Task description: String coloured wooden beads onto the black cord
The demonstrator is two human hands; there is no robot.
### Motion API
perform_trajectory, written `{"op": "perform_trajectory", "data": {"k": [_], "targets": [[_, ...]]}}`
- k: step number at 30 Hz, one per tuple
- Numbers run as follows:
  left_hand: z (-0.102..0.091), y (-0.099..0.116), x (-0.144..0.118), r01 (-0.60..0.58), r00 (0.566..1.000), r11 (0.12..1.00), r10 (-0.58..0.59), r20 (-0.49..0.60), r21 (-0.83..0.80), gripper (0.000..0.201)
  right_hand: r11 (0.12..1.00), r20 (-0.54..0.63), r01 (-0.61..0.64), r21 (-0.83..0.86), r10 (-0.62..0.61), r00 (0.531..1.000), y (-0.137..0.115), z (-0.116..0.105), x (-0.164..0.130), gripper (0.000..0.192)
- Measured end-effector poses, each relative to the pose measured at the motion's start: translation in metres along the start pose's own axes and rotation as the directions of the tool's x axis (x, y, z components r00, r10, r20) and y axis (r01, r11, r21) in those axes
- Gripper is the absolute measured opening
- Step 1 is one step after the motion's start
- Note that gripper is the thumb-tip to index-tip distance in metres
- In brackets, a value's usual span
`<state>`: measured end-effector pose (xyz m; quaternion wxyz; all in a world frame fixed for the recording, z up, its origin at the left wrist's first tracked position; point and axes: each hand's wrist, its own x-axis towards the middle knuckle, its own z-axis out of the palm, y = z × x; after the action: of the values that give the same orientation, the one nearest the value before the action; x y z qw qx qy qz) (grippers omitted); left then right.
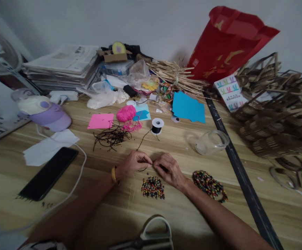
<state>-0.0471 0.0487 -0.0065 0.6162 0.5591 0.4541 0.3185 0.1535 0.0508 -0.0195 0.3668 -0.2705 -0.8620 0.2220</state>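
Your left hand (134, 162) and right hand (169, 169) met fingertip to fingertip on the wooden table (119, 215), both narrowed to a pinch on a thin black cord (143, 136). That cord ran away from your left fingers to a small white spool (157, 125) beyond them. A loose pile of coloured beads (153, 187) lay just near of both hands, and a strung bead heap (209, 184) sat beside your right wrist.
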Motion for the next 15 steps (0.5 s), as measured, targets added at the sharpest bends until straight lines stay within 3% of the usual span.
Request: {"op": "perform_trajectory", "data": {"k": [15], "targets": [[-0.0011, -0.0016, 0.0005, -0.001, 1.000, 1.000, 0.001, -0.002, 0.015, 0.019, 1.000, 0.019, -0.009, 0.007, 0.008, 1.000, -0.0013, -0.0011, 0.0007, 0.013]]}}
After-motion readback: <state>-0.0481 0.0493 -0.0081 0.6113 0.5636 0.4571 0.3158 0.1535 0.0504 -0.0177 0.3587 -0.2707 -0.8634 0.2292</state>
